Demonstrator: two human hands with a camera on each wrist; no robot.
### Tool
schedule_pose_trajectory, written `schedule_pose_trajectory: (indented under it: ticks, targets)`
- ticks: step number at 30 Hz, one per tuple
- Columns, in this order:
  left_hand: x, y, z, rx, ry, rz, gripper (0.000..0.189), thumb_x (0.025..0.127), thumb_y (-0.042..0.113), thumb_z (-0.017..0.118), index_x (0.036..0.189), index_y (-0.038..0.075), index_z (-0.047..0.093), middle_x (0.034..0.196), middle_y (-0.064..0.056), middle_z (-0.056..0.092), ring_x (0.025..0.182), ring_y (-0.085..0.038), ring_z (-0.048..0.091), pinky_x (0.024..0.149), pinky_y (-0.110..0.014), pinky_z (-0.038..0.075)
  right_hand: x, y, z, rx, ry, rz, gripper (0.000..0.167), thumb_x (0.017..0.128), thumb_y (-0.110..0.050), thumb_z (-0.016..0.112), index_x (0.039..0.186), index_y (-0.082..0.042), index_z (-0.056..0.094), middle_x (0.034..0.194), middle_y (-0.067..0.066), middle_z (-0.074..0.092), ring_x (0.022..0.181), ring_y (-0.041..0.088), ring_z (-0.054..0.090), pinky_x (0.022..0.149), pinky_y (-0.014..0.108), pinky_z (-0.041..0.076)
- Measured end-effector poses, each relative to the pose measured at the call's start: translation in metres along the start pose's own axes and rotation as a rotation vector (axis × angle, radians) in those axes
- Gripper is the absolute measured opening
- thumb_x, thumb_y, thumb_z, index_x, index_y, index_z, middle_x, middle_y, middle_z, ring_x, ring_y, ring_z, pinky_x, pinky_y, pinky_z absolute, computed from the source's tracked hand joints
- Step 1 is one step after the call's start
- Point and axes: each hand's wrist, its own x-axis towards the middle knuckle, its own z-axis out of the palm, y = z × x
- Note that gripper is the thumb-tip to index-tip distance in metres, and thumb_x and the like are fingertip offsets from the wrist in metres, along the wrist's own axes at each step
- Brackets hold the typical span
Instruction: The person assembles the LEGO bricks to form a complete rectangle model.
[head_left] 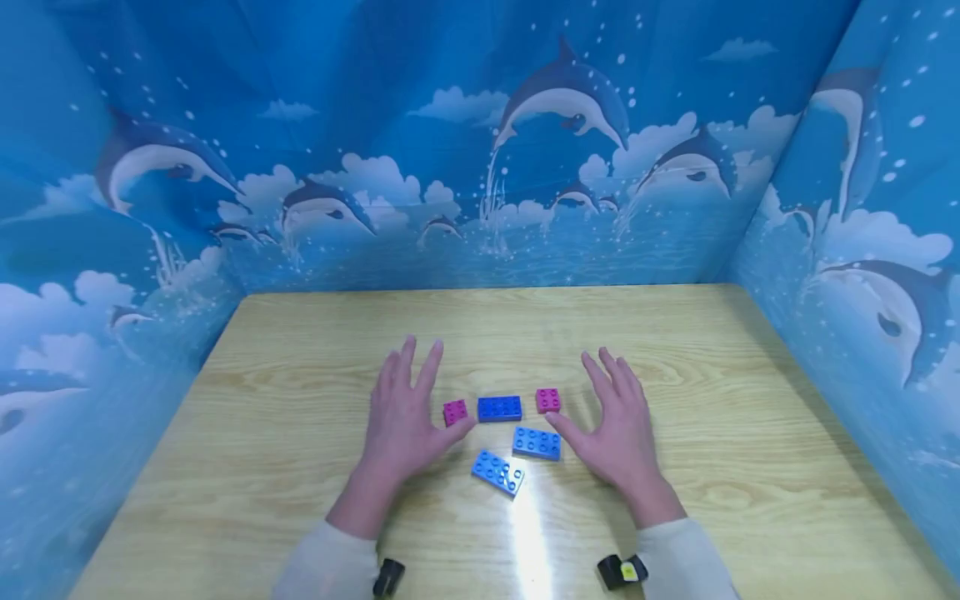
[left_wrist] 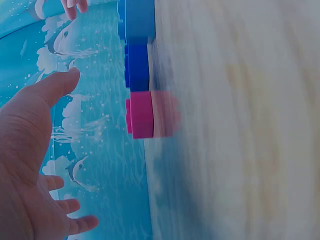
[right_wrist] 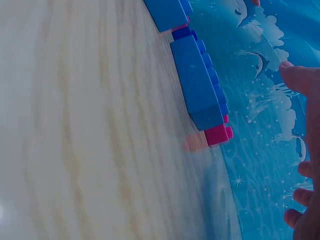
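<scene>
Between the two hands, several toy building bricks lie studs up on the wooden table. My left hand (head_left: 402, 425) hovers with spread fingers, its thumb overlapping the edge of a small pink brick (head_left: 454, 412) in the head view. On the other side, my right hand (head_left: 617, 429) is spread too, thumb tip just below a second pink brick (head_left: 547, 400). A dark blue brick (head_left: 499, 408) sits between the pink ones. Nearer to me are a lighter blue brick (head_left: 536, 443) and another lighter blue brick (head_left: 498, 473), set at an angle. Neither hand holds anything.
The wooden table (head_left: 300, 350) carries a bright light reflection near its front. Blue dolphin-print curtains (head_left: 420, 200) stand along the back and both sides. Each wrist wears a small black camera, such as the right wrist's camera (head_left: 621, 572).
</scene>
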Motion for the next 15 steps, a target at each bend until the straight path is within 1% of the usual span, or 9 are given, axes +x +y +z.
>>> schedule_pose_trajectory:
  ticks: [2,5,9,11,15]
  targets:
    - [-0.002,0.002,0.002,-0.037,-0.010,-0.002,0.112,0.073,0.063,0.078,0.161,0.029,0.017,0.164,-0.013,0.011,0.145,-0.043,0.018,0.106,-0.066,0.029,-0.002,-0.002,0.000,0.028,-0.002,0.009,0.089,0.081,-0.058,0.074,0.152,-0.016,0.041,0.159,0.009,0.031,0.143,0.038,0.026,0.107,0.067,0.025]
    - [-0.004,0.005,0.004,-0.103,-0.034,-0.017,0.110,0.074,0.059,0.081,0.160,0.030,0.019,0.161,-0.012,0.022,0.141,-0.039,0.028,0.106,-0.063,0.033,-0.006,-0.003,0.001,0.070,-0.008,0.025,0.084,0.081,-0.056,0.076,0.149,-0.016,0.046,0.152,0.010,0.040,0.137,0.036,0.035,0.103,0.066,0.031]
    - [-0.009,0.009,0.006,-0.166,-0.050,-0.043,0.105,0.073,0.055,0.083,0.158,0.027,0.027,0.152,-0.014,0.037,0.134,-0.037,0.039,0.105,-0.060,0.036,-0.011,-0.003,0.002,0.112,-0.017,0.037,0.078,0.081,-0.054,0.078,0.144,-0.015,0.052,0.141,0.010,0.049,0.130,0.033,0.042,0.102,0.063,0.035]
    - [-0.011,0.010,0.006,-0.186,-0.064,-0.058,0.103,0.073,0.054,0.084,0.157,0.025,0.031,0.149,-0.014,0.041,0.131,-0.037,0.043,0.104,-0.059,0.038,-0.014,-0.003,0.003,0.134,-0.024,0.040,0.075,0.081,-0.052,0.079,0.141,-0.015,0.054,0.137,0.009,0.052,0.126,0.031,0.046,0.101,0.061,0.038]
    - [-0.015,0.011,0.008,-0.235,-0.113,-0.089,0.099,0.073,0.053,0.085,0.154,0.023,0.037,0.144,-0.012,0.046,0.127,-0.034,0.048,0.100,-0.055,0.043,-0.018,-0.002,0.004,0.185,-0.045,0.044,0.070,0.080,-0.047,0.082,0.137,-0.013,0.058,0.129,0.006,0.056,0.115,0.027,0.053,0.095,0.056,0.044]
